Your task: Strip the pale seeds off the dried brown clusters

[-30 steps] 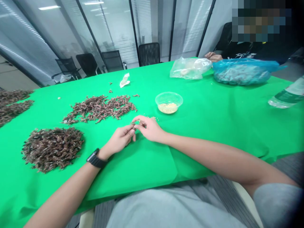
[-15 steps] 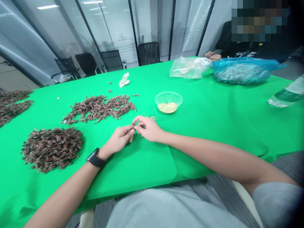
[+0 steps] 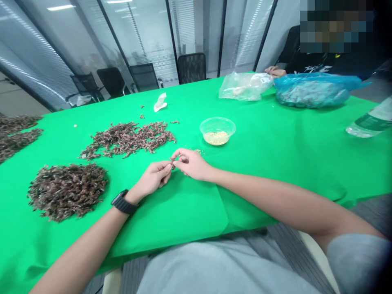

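My left hand (image 3: pixel 153 178) and my right hand (image 3: pixel 191 163) meet over the green table (image 3: pixel 275 163), fingertips pinched together on one small brown pod (image 3: pixel 172 164). A black watch (image 3: pixel 122 202) sits on my left wrist. Just beyond my right hand lie a few pale seeds (image 3: pixel 197 151) on the cloth. Behind them stands a clear plastic bowl (image 3: pixel 217 131) with pale seeds in its bottom. To the left lie a reddish-brown heap of pods (image 3: pixel 128 139) and a darker heap (image 3: pixel 67 190).
More dark heaps (image 3: pixel 15 132) lie at the far left edge. A clear bag (image 3: pixel 245 86) and a blue bag (image 3: pixel 312 90) sit at the back right, where another person's hand (image 3: pixel 275 72) rests. A water bottle (image 3: pixel 372 121) lies at the right. A paper scrap (image 3: pixel 160 102) lies near black chairs (image 3: pixel 192 67).
My hands have stayed pinched on the pod, shifting only slightly as the fingers work it. Nothing else on the table has moved.
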`<state>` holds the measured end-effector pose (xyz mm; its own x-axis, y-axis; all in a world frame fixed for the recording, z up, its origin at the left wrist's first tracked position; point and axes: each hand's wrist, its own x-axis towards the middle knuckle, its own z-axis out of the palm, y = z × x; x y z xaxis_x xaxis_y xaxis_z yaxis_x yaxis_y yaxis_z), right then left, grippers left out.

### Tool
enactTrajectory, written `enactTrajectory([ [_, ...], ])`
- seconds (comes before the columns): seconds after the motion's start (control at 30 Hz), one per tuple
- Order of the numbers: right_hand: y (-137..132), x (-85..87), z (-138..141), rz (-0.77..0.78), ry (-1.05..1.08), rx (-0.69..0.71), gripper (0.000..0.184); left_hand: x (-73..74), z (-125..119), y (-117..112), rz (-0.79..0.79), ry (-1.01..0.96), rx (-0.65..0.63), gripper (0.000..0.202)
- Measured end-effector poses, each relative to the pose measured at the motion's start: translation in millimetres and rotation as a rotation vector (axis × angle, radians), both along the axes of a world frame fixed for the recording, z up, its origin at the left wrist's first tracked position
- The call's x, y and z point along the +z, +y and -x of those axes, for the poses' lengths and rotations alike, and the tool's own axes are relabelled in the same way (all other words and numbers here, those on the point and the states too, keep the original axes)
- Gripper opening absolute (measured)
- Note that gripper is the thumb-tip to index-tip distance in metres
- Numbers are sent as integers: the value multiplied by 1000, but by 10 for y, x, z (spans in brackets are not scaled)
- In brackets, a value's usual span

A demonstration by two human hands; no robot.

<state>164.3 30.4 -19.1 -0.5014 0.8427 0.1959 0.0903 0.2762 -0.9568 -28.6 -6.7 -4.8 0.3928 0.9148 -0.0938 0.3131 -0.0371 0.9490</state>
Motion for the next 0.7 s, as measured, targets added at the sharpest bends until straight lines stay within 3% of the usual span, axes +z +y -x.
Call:
enactTrajectory([
  [0.47, 0, 36, -6, 155, 103, 24, 14, -5, -43, 11, 40, -146, 9, 38],
  [0.7, 5, 25, -8, 155, 104, 18, 12, -9, -20, 26, 24, -141, 14, 33],
])
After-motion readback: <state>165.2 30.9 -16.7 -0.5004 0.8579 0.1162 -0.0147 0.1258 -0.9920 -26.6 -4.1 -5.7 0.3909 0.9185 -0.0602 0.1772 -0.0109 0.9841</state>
